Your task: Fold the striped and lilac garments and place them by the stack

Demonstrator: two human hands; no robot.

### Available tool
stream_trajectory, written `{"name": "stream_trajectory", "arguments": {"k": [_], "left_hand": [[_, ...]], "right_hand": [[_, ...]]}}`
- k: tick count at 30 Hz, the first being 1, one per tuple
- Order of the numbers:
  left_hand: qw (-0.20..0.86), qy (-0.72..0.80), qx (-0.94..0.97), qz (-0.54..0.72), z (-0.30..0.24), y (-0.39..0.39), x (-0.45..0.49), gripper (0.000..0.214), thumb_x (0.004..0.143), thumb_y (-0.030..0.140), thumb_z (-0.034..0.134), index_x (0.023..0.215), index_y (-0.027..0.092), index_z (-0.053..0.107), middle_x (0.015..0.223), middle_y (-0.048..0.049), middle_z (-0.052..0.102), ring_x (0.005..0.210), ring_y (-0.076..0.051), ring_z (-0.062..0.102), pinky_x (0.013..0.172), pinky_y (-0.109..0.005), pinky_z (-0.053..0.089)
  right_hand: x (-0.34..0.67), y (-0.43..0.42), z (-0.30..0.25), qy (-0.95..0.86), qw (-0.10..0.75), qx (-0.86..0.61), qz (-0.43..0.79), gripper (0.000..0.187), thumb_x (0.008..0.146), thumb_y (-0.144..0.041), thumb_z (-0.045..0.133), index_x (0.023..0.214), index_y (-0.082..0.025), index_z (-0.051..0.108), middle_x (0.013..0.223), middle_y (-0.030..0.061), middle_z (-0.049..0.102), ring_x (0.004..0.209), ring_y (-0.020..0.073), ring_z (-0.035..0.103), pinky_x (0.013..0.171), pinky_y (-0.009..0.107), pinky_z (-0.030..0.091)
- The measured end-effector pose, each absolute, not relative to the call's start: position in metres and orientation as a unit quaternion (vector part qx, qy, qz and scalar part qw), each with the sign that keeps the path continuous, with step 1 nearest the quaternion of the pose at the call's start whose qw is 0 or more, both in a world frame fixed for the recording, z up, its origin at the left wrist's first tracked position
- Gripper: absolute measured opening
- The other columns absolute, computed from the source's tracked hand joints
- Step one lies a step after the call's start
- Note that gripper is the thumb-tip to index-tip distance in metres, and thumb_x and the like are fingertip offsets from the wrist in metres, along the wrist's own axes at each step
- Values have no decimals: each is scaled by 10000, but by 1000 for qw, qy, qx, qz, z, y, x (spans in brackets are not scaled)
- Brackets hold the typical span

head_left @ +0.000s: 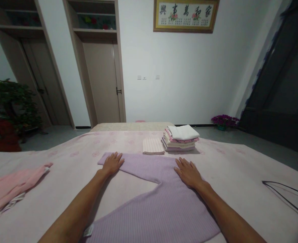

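Note:
A light purple ribbed knit garment (161, 206) lies spread on the bed, running out of view at the bottom. One long narrow part of it, a sleeve or a leg, stretches left along the far side; I cannot tell which. My left hand (112, 163) rests flat on that part near its left end, fingers stretched out. My right hand (188, 172) lies flat on the garment's far right corner, fingers slightly apart. A small white label (88, 231) shows at the garment's lower left edge.
Beyond the garment are a folded striped cloth (153, 146) and a stack of folded clothes (181, 138). Pink clothing (14, 184) lies at the left. A thin black wire loop (285, 197) is at the right. The pink patterned bed cover (70, 172) lies beneath everything.

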State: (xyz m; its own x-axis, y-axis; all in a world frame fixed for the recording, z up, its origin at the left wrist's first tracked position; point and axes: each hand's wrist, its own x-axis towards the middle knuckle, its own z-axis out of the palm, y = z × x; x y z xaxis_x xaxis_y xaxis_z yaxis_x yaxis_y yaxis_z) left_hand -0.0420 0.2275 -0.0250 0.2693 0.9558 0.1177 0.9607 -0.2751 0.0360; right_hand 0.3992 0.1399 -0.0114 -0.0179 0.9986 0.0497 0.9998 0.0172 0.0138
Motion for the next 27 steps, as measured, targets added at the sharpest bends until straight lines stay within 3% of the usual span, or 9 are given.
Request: {"name": "stream_trajectory", "arguments": {"k": [2, 7, 15, 20, 23, 27], "left_hand": [[21, -631, -773, -55, -28, 232, -50, 620, 1013, 518, 277, 1533, 194, 367, 1606, -201, 314, 1473, -362, 308, 1139, -616, 240], [20, -654, -754, -51, -31, 239, -73, 683, 982, 615, 284, 1556, 247, 338, 1636, -129, 277, 1510, -328, 229, 1171, -549, 206], [31, -699, -713, -45, -29, 242, -93, 654, 999, 566, 236, 1559, 240, 330, 1632, -154, 278, 1476, -348, 307, 1140, -549, 264], [50, -707, -704, -40, -20, 241, -79, 569, 1006, 447, 279, 1480, 190, 463, 1581, -213, 358, 1457, -413, 306, 1114, -673, 180], [58, -661, -746, -47, -19, 238, -55, 526, 1006, 421, 315, 1438, 195, 514, 1588, -176, 364, 1496, -365, 240, 1175, -584, 123], [35, -607, -792, -48, -27, 233, -29, 590, 1012, 518, 298, 1530, 251, 386, 1615, -116, 337, 1496, -299, 276, 1174, -470, 223]], "right_hand": [[400, 140, -15, -715, 14, -698, -27, 672, 1007, -547, 235, 1567, -186, 316, 1645, 106, 236, 1518, 270, 193, 1217, 510, 81], [400, 140, -16, -714, 12, -699, -40, 669, 1005, -539, 226, 1567, -189, 320, 1643, 98, 243, 1518, 268, 198, 1221, 507, 87], [402, 142, -19, -704, 17, -708, -41, 671, 1005, -536, 227, 1566, -180, 322, 1643, 92, 244, 1523, 269, 177, 1222, 515, 81], [401, 141, -18, -700, 20, -713, -34, 686, 1005, -541, 217, 1566, -158, 316, 1642, 96, 245, 1522, 267, 176, 1223, 509, 68], [399, 140, -17, -700, 20, -713, -35, 694, 1004, -540, 221, 1566, -144, 315, 1640, 111, 246, 1520, 276, 182, 1222, 507, 69], [399, 142, -19, -699, 17, -714, -33, 696, 1002, -548, 229, 1570, -153, 304, 1643, 111, 237, 1525, 268, 164, 1222, 507, 52]]}}
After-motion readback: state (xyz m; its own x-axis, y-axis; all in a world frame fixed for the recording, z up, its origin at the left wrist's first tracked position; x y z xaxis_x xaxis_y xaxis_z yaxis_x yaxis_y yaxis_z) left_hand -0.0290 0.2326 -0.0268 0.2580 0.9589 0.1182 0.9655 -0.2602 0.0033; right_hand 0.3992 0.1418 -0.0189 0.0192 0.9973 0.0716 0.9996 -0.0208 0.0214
